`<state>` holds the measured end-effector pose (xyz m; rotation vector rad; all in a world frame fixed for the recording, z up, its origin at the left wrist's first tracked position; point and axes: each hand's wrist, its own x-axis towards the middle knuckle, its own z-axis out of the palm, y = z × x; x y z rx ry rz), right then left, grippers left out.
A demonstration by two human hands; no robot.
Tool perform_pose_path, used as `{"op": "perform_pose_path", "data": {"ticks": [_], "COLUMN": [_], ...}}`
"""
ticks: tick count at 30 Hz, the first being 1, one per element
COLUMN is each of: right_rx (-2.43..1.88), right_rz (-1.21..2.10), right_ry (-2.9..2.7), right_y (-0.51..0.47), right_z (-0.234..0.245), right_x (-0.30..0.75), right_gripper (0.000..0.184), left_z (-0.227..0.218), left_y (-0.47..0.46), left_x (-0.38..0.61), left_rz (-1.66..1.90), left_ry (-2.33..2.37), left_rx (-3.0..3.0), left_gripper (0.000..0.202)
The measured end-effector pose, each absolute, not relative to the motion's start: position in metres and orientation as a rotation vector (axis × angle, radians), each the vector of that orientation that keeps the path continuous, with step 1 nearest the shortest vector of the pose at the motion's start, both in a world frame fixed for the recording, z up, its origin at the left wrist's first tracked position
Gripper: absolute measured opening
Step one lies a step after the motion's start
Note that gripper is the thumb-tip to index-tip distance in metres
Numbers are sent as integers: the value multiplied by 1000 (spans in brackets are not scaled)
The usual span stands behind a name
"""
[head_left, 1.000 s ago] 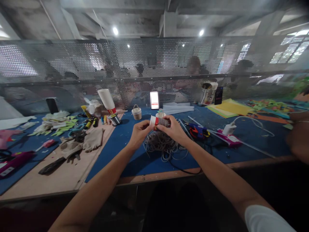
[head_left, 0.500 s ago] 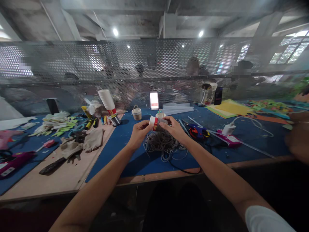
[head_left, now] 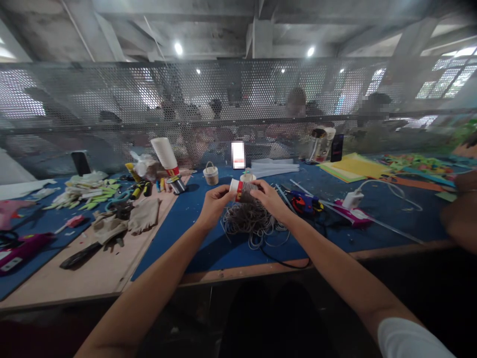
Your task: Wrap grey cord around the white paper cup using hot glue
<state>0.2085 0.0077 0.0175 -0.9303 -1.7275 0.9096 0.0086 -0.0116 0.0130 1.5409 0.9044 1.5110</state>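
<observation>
A paper cup [head_left: 240, 189], white with a red band, lies tipped sideways between my two hands, and grey cord is wrapped around part of it. My left hand [head_left: 216, 201] grips the white end. On the wrapped end, my right hand [head_left: 267, 197] has its thumb and fingers pressed. Just below the cup, a loose tangle of grey cord [head_left: 249, 219] rests on the blue mat [head_left: 208, 256]. Behind the cup stands a second small white container [head_left: 248, 177], partly hidden. Left of it is a little cord-wrapped basket [head_left: 211, 175] with a handle.
Right of the cord lies a blue glue gun [head_left: 303, 203] near a purple power strip [head_left: 354, 215]. To the left are a stack of paper cups [head_left: 164, 153], work gloves [head_left: 144, 216] and scissors [head_left: 119, 200]. A lit phone [head_left: 238, 155] stands before the perforated screen [head_left: 261, 89].
The cup has turned slightly in my hands, showing more of its cord-wrapped side. My right fingers have shifted a little on it.
</observation>
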Motion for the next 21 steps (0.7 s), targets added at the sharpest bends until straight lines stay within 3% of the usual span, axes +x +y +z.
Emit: {"op": "perform_pose_path", "data": {"ticks": [7, 13, 21], "right_rx": [-892, -751, -676], "right_rz": [1069, 913, 812], "right_ry": [-1641, -1689, -1729], "right_y": [8, 12, 8], "right_z": [17, 13, 12], "right_x": [209, 211, 209], "right_gripper": [40, 45, 49], "left_z": [15, 13, 14], "left_y": [-11, -7, -7], "left_x": [8, 6, 5], "left_rz": [1513, 1525, 1565], "left_ry": [849, 794, 853], "left_rx": [1408, 1411, 1417], "left_gripper": [20, 12, 17]}}
